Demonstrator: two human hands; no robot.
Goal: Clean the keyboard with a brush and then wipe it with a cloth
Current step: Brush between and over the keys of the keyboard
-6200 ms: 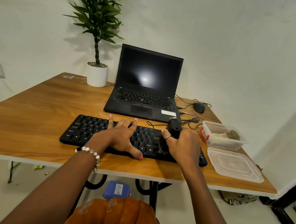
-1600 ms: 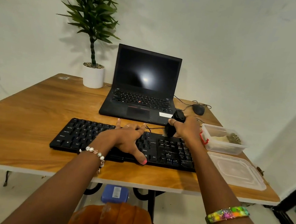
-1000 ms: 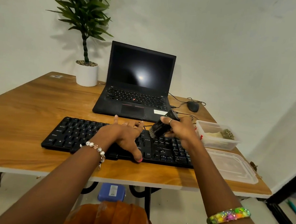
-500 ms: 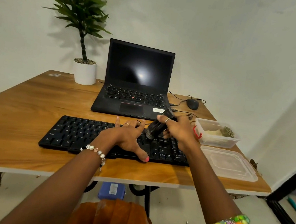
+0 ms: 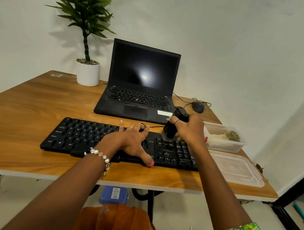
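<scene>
Head view looks down on a wooden table (image 5: pixel 26 121) with the black keyboard (image 5: pixel 82 137) lying across the middle of the frame. At centre, the left hand (image 5: pixel 128 142) rests flat on the keys, fingers straight and spread, thumb reaching to the keyboard's near edge, gripping nothing. Just right of centre, the right hand (image 5: pixel 188 129) has its fingers curled round a black brush (image 5: pixel 174 124), which is tilted with its bristle end down on the keys at the keyboard's right part. Behind the keyboard stands 1 open laptop (image 5: pixel 140 87) with a dark screen, and a potted plant (image 5: pixel 88 40) sits at upper left. At right are a mouse (image 5: pixel 197 106), a clear plastic container (image 5: pixel 226 142) and its lid (image 5: pixel 235 169) lying flat below it. Whether the container holds a cloth I cannot tell.
</scene>
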